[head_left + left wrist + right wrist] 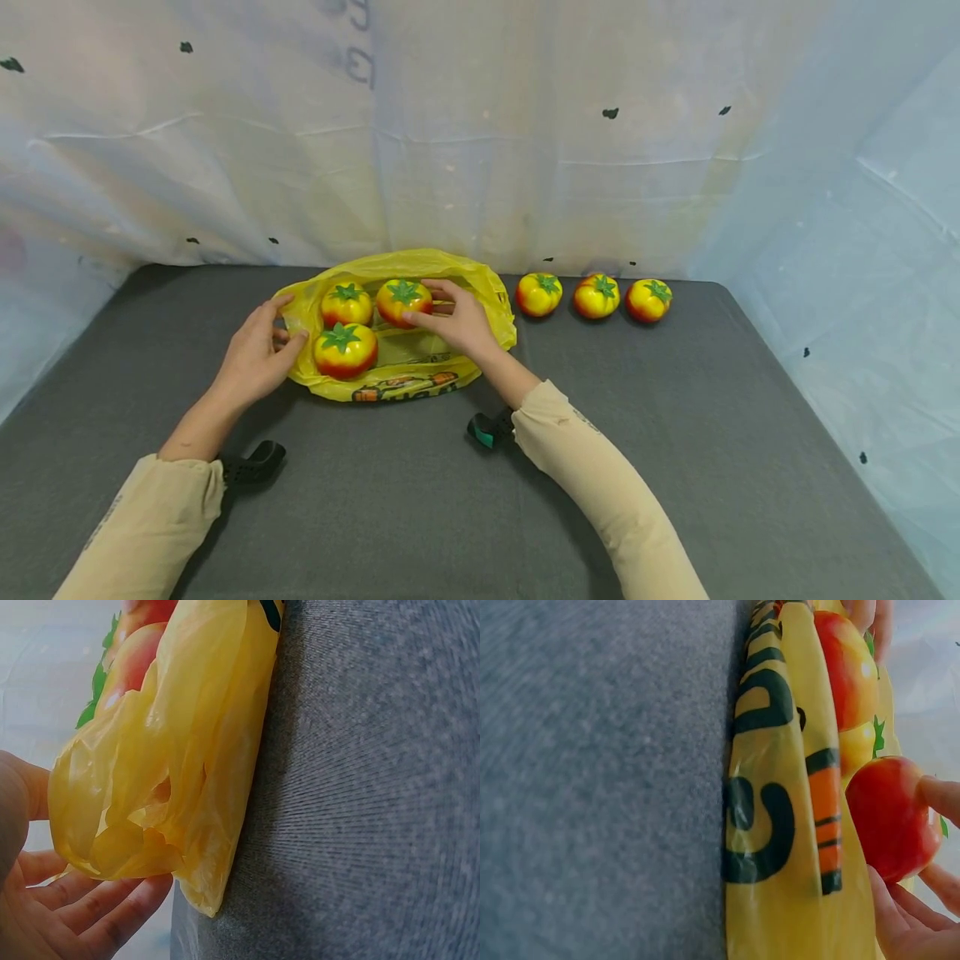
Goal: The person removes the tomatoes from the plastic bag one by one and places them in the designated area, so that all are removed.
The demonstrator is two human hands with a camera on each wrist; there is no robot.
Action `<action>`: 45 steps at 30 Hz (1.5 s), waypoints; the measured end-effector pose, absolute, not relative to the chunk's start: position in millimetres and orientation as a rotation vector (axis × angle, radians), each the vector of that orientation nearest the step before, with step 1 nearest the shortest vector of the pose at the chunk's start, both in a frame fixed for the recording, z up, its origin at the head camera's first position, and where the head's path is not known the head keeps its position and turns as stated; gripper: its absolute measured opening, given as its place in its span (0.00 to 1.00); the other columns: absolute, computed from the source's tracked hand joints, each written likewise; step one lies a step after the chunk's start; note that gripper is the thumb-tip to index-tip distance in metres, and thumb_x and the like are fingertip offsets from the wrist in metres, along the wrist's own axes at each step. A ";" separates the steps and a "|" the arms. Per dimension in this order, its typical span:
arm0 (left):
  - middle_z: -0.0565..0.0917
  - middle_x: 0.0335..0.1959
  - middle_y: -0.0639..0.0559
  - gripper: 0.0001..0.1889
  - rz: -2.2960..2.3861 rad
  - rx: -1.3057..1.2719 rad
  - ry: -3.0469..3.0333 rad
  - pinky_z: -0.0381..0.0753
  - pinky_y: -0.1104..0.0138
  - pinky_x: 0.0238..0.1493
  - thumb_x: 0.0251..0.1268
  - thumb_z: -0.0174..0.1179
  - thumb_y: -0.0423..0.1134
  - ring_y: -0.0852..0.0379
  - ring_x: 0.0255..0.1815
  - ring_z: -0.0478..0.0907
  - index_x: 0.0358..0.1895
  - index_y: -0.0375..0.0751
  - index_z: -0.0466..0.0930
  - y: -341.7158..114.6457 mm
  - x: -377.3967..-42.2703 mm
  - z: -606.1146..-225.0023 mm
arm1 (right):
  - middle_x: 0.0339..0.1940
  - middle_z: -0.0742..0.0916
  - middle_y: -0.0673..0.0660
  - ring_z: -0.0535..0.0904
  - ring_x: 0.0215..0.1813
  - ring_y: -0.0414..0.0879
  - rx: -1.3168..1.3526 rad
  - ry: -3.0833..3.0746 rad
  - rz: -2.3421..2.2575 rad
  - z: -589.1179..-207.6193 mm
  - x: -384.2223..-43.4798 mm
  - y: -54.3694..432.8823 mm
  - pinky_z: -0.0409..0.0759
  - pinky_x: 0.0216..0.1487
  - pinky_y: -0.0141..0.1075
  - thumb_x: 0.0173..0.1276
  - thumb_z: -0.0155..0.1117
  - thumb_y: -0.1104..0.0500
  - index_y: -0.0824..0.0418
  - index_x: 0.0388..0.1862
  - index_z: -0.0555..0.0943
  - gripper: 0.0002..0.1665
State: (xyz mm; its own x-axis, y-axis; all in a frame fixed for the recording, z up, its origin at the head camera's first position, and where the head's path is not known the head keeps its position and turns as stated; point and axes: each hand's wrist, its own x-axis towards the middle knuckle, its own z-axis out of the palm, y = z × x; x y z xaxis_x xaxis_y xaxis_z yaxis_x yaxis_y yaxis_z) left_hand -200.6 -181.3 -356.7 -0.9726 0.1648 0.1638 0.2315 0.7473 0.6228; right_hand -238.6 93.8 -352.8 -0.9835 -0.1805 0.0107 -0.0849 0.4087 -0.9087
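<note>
Right hand curled, I am pinching a tomato between thumb and fingers in the mouth of the yellow bag, just right of two other tomatoes. My left hand is touching the bag's left edge, fingers loosely spread.

The tomato I pinch is glossy, yellow shading to red below, its green leafy cap facing up, over the open bag. My thin yellow plastic bag lies crinkled, its mouth spread wide, with dark lettering and orange print along the side nearest me. Toward its left end sit two similar tomatoes, caps up, one nearer me.
</note>
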 end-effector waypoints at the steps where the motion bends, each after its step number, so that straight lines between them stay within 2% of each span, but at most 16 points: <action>1: 0.66 0.56 0.26 0.31 -1.033 -0.323 -2.843 0.74 0.59 0.33 0.72 0.49 0.39 0.39 0.43 0.74 0.71 0.26 0.53 -181.2 -200.7 -356.6 | 0.61 0.79 0.58 0.78 0.60 0.52 -0.249 2.566 -1.638 -352.8 -238.3 94.4 0.79 0.55 0.40 0.60 0.71 0.51 0.51 0.66 0.73 0.34; 29: 0.66 0.57 0.25 0.31 -1.048 -0.320 -2.834 0.74 0.63 0.30 0.72 0.49 0.40 0.39 0.42 0.74 0.71 0.26 0.52 -183.9 -202.2 -360.5 | 0.60 0.79 0.58 0.77 0.60 0.53 -0.295 2.598 -1.609 -340.3 -215.6 131.5 0.78 0.56 0.43 0.62 0.69 0.49 0.51 0.67 0.72 0.34; 37: 0.65 0.57 0.25 0.31 -1.078 -0.323 -2.841 0.75 0.61 0.31 0.72 0.48 0.40 0.38 0.44 0.74 0.72 0.27 0.51 -185.2 -200.8 -359.9 | 0.63 0.78 0.55 0.77 0.61 0.51 -0.294 2.584 -1.603 -338.4 -211.8 145.4 0.77 0.58 0.42 0.62 0.69 0.49 0.51 0.66 0.73 0.34; 45: 0.65 0.58 0.25 0.31 -1.080 -0.327 -2.846 0.75 0.60 0.32 0.73 0.48 0.40 0.38 0.44 0.73 0.72 0.27 0.51 -184.9 -200.8 -359.2 | 0.63 0.78 0.56 0.76 0.62 0.53 -0.299 2.600 -1.557 -333.6 -208.3 162.3 0.76 0.59 0.44 0.63 0.68 0.51 0.53 0.67 0.71 0.34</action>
State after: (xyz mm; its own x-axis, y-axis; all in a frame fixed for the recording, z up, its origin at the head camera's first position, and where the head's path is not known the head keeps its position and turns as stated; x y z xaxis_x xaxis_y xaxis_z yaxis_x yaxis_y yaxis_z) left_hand -200.8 -184.9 -359.2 -0.9740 0.1705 0.1491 0.2265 0.7286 0.6464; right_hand -208.3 162.3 -333.6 -0.9762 -0.2162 0.0181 -0.1180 0.4591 -0.8805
